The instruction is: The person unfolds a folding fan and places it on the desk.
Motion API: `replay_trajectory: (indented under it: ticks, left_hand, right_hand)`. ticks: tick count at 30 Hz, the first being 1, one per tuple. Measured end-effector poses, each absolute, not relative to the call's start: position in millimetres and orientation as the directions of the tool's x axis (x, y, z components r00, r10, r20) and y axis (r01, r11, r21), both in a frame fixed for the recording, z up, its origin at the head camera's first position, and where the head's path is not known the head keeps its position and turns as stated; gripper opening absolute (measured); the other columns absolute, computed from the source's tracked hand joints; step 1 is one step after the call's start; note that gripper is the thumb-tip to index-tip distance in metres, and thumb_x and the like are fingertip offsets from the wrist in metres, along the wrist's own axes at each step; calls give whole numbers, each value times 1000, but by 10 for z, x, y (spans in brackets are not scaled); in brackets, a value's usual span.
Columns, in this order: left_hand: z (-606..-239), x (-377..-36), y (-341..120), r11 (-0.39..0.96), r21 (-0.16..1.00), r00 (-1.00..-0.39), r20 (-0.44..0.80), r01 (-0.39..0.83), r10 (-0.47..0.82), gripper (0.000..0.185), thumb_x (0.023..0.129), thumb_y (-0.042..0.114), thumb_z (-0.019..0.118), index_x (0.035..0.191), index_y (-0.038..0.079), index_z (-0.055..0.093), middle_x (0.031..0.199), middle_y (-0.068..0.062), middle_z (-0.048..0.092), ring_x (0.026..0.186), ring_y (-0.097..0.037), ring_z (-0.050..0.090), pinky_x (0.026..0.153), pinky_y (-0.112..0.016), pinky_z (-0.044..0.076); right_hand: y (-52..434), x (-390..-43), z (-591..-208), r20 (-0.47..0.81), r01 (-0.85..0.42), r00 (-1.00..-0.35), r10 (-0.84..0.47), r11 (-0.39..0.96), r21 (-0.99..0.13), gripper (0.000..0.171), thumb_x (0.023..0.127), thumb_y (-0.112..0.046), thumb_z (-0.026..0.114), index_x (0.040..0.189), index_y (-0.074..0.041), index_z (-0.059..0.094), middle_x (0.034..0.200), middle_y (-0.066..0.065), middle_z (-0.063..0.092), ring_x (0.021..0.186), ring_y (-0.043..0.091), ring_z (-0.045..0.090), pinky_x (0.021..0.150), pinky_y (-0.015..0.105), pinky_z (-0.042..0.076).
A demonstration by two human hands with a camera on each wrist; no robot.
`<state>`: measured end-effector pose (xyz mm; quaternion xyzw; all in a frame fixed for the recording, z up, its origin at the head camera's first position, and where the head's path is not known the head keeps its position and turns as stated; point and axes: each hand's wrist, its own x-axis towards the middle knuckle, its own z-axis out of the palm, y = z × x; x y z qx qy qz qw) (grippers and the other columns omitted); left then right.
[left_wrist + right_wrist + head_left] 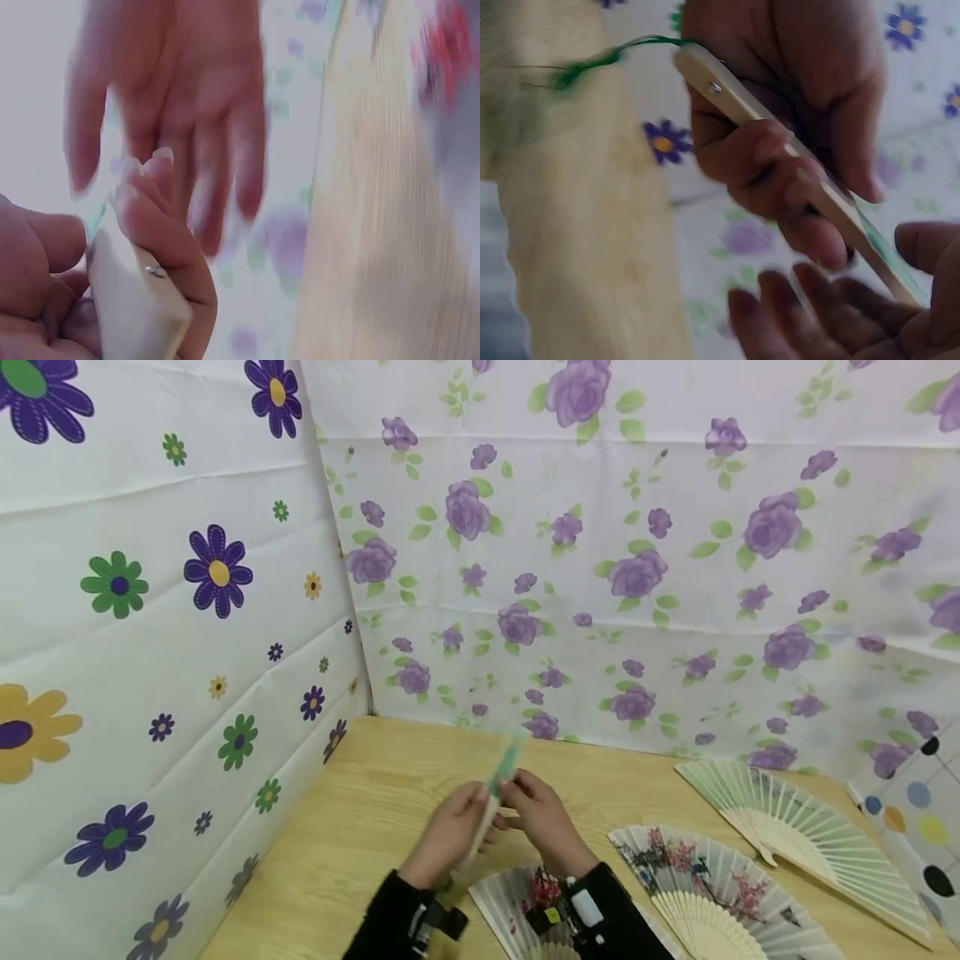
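Note:
My left hand (448,831) grips a folded hand fan (739,101) with pale ribs and a green edge, held tilted above the table. In the right wrist view, my left fingers curl round the ribs near the metal rivet (714,88), and a green tassel (577,71) trails from that end. My right hand (546,822) is at the fan's other end, its fingers extended and loosely bent beside the ribs. The left wrist view shows the right palm (180,67) facing the fan with fingers spread, slightly blurred.
An open fan with red blossoms (498,897) lies partly under my right wrist. To the right are another open blossom fan (783,914) and an open green fan (802,814). Behind the wooden table (405,760) hangs a floral sheet (675,602).

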<state>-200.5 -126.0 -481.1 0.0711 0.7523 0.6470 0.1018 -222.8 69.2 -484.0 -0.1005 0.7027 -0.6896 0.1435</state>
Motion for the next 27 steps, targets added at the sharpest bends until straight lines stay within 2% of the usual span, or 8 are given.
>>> replay_trajectory:
  ticks: [4,7,11,14,18,23,25,27]
  left_hand:
    - [-4772,-1901,-846,107,994,-948,-44,-11,314,43,126,29,46,159,4,60,121,-21,75,97,-22,74,82,-36,68]
    - [-4793,-1890,-654,98,995,-949,-7,26,315,35,124,24,52,148,5,68,120,-20,77,100,-23,76,85,-36,70]
    - [-4796,-1889,-458,134,988,-947,28,75,321,30,120,22,61,144,6,71,115,-18,80,98,-25,78,81,-37,71]
    - [-4800,-1885,-415,183,979,-946,26,89,323,29,119,18,63,142,4,73,111,-16,81,95,-27,79,78,-37,70]
    - [-4843,-1888,-404,274,956,-952,17,104,304,25,118,14,64,137,3,75,104,-11,80,87,-22,76,72,-31,64]
    - [-4869,-1911,-426,362,920,-960,49,150,275,21,119,18,63,130,8,78,97,-8,77,77,-14,64,66,-29,47]
    - [-4861,-1921,-448,381,909,-962,65,167,265,22,119,22,64,130,10,78,100,-7,78,78,-13,63,68,-29,46]
    - [-4851,-1931,-459,399,900,-966,80,176,246,26,119,25,65,133,8,78,105,-7,79,84,-13,68,71,-29,52]
  right_hand:
    - [969,-2123,-4786,-59,64,-960,-274,-8,-998,49,124,-37,53,161,-7,61,142,18,73,119,22,77,96,38,70]
    - [1122,-2092,-4788,-79,88,-972,-222,-29,-996,46,123,-33,55,155,-2,66,125,12,77,102,16,75,86,33,68]
    - [1265,-2081,-4800,-103,109,-984,-146,-32,-994,44,122,-31,57,152,0,69,113,6,78,94,14,71,77,30,63]
    - [1282,-2073,-4847,-120,125,-985,-125,-38,-991,45,123,-29,56,153,2,68,113,5,78,94,14,72,76,29,63]
    - [1239,-2046,-4929,-123,128,-988,-89,-45,-991,42,124,-25,53,149,4,70,109,7,77,92,17,69,73,30,60]
    - [1182,-2057,-4968,-119,123,-991,-61,-66,-990,41,123,-26,56,147,3,72,111,11,78,89,18,68,70,31,59]
    - [1160,-2066,-4964,-107,112,-992,-59,-85,-990,43,123,-29,56,148,3,72,118,13,79,91,16,72,71,30,63]
    - [1141,-2077,-4967,-86,90,-995,-48,-104,-991,45,123,-31,57,147,3,72,125,16,80,96,15,78,75,29,69]
